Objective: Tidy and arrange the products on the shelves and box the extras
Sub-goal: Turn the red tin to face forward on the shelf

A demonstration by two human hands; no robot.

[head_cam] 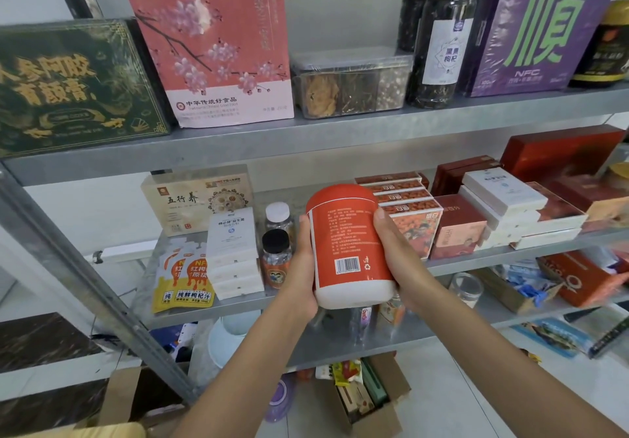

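Orange canister (347, 233): looks rigid, slick, probably light. Left hand (303, 267) grips 9 o'clock flank, right hand (396, 250) 3 o'clock.

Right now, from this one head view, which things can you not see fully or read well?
Head view only:
orange canister: the barcode side shows, but its print is too small to read; the other side faces away.
left hand and right hand: the fingers behind the canister are hidden by it.
green box: cut off by the left edge.
dark jar: cut off by the right edge, label blurred.
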